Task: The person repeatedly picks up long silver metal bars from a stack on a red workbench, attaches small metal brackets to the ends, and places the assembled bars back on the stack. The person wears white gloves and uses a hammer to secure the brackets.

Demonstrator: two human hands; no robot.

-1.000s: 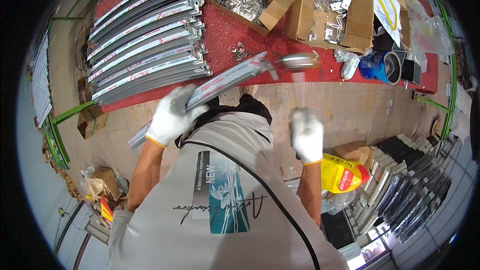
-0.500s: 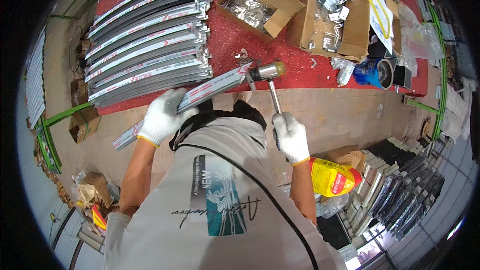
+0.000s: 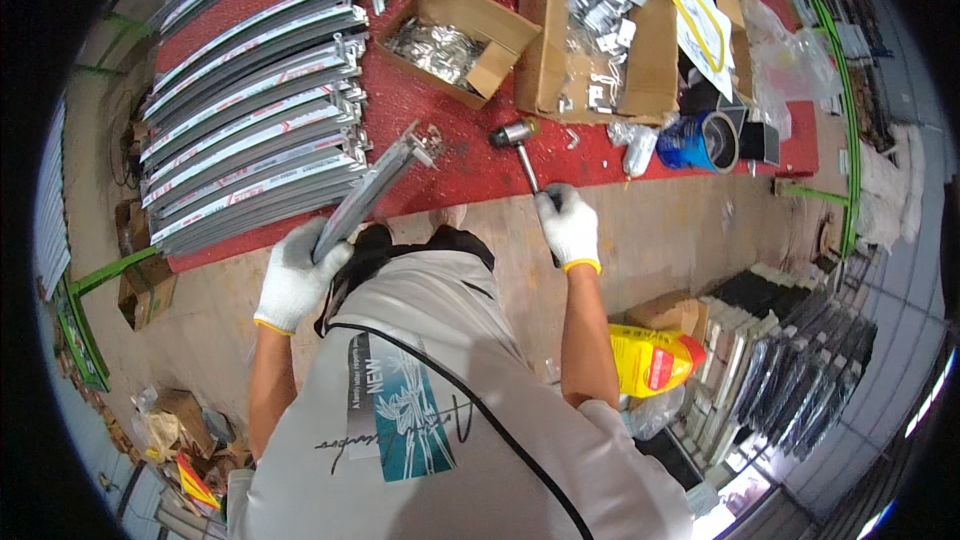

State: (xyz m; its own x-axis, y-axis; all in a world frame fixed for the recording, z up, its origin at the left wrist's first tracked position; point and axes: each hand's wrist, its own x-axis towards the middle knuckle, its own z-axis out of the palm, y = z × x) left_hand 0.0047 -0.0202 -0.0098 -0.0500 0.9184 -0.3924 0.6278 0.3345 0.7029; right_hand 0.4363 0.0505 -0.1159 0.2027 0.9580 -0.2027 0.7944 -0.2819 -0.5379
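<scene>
My left hand (image 3: 296,278), in a white glove with a yellow cuff, is closed around a long grey metal profile (image 3: 370,190). The profile slants up and right over the red table's edge, a small metal fitting (image 3: 416,144) at its far end. My right hand (image 3: 570,230), also gloved, grips the handle of a hammer (image 3: 526,164). Its dark head with a yellowish face (image 3: 515,132) is at the red tabletop, apart from the profile. Whether the head rests on the table, I cannot tell.
Stacked profiles with end fittings (image 3: 255,155) lie on the red table (image 3: 470,187) at left. Behind the hammer stand a small carton of metal parts (image 3: 505,35) and a larger carton of brackets (image 3: 535,60). A blue can (image 3: 690,145) lies to their right.
The hammer head has come away from the profile's end and gone down toward the tabletop. My left hand has turned the profile to a steeper slant. The whole view has shifted somewhat.
</scene>
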